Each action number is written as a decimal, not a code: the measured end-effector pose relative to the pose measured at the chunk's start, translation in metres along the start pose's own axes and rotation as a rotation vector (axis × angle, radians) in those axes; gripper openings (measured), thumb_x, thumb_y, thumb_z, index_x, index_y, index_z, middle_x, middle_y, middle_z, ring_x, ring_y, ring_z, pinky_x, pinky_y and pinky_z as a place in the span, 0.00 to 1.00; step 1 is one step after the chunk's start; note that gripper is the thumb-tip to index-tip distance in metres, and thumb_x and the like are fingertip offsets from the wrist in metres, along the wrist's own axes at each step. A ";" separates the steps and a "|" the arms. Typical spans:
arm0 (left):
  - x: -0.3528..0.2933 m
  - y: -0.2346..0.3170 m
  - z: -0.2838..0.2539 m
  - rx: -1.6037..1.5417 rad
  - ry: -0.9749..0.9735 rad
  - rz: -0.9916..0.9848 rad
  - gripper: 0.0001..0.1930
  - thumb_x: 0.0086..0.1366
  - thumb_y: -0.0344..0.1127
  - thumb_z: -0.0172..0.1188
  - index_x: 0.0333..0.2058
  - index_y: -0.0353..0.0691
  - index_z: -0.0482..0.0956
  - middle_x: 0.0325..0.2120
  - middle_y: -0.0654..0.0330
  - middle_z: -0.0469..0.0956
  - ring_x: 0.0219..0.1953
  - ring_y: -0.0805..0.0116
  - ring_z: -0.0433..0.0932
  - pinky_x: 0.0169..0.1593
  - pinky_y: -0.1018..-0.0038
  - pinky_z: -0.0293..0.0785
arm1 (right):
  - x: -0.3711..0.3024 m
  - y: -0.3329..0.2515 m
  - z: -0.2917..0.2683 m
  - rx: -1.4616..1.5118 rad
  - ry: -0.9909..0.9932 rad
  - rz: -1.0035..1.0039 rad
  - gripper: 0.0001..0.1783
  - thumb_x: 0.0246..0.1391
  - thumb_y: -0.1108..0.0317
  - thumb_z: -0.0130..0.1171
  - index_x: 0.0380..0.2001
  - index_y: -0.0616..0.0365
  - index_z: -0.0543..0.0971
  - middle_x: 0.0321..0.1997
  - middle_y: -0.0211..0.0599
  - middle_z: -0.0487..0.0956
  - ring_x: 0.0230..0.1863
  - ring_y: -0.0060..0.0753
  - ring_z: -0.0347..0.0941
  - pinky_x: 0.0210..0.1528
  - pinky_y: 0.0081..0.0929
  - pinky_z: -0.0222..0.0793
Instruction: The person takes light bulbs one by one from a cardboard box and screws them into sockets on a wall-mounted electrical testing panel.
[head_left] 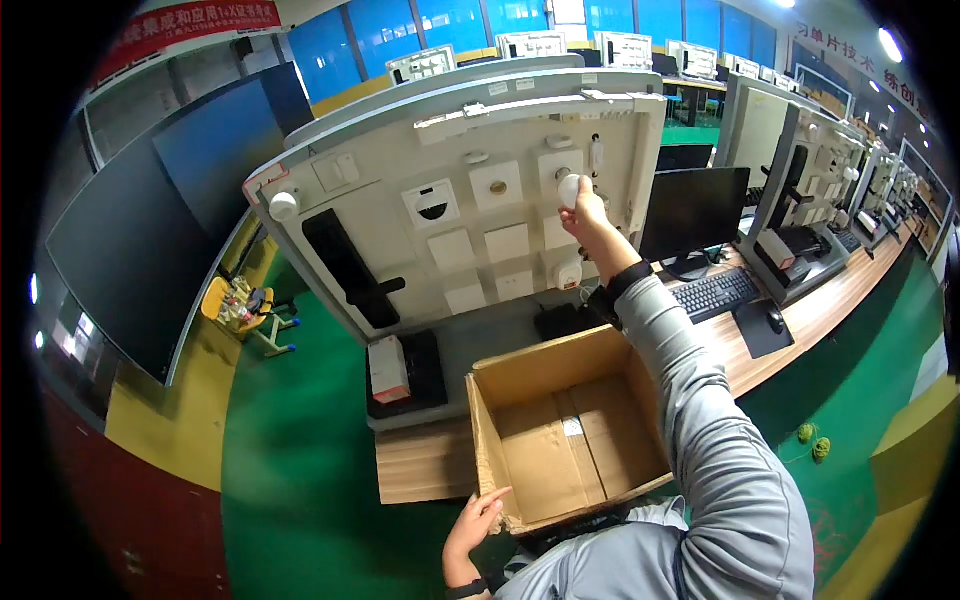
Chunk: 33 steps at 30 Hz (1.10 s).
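My right hand (588, 218) reaches up to the upright white display board (385, 265), its fingers closed round a small white round device (569, 188) at the board's upper right. The device sits against a square white plate; whether it is still fixed there cannot be seen. Low in front of me, my left hand (474, 524) grips the near left corner of an open cardboard box (487, 440). Inside, the box shows bare brown cardboard and a small white label. Around my right hand the board carries square white panels (507, 242) and a white rounded device (568, 273) lower down.
A black monitor (695, 215), keyboard (715, 293) and mouse (775, 318) stand on the wooden desk to the right. A white and red small box (389, 368) lies on a black tray below the board. A large dark screen (130, 230) and yellow stool (250, 310) are left.
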<state>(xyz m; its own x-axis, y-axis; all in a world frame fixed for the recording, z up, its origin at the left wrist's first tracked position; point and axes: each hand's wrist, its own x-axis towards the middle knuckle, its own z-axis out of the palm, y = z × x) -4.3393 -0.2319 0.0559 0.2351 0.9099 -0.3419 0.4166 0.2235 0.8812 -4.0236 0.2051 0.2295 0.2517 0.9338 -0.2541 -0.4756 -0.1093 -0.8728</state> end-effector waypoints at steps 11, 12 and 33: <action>0.001 0.002 0.001 0.004 0.005 0.002 0.17 0.69 0.40 0.49 0.53 0.47 0.75 0.49 0.53 0.76 0.53 0.57 0.68 0.63 0.66 0.56 | -0.014 -0.008 -0.005 0.022 -0.045 0.027 0.43 0.48 0.40 0.58 0.59 0.52 0.54 0.40 0.56 0.73 0.24 0.35 0.73 0.17 0.23 0.70; 0.000 0.002 0.001 -0.001 0.009 0.002 0.17 0.69 0.40 0.49 0.53 0.48 0.75 0.49 0.54 0.76 0.53 0.57 0.68 0.63 0.66 0.56 | -0.030 -0.007 -0.002 -0.128 0.000 -0.111 0.45 0.47 0.42 0.61 0.60 0.52 0.53 0.41 0.56 0.73 0.23 0.36 0.73 0.18 0.25 0.71; 0.004 -0.006 -0.001 -0.009 0.006 -0.009 0.16 0.68 0.39 0.49 0.53 0.48 0.76 0.45 0.52 0.75 0.53 0.58 0.69 0.64 0.65 0.55 | -0.004 0.023 -0.014 -0.237 0.031 -0.229 0.39 0.58 0.37 0.46 0.44 0.72 0.63 0.27 0.56 0.76 0.12 0.34 0.69 0.14 0.27 0.63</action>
<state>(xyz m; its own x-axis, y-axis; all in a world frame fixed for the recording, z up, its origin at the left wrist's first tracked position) -4.3420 -0.2295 0.0496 0.2260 0.9099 -0.3479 0.4110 0.2347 0.8809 -4.0237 0.1947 0.2050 0.3567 0.9329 -0.0498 -0.1954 0.0224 -0.9805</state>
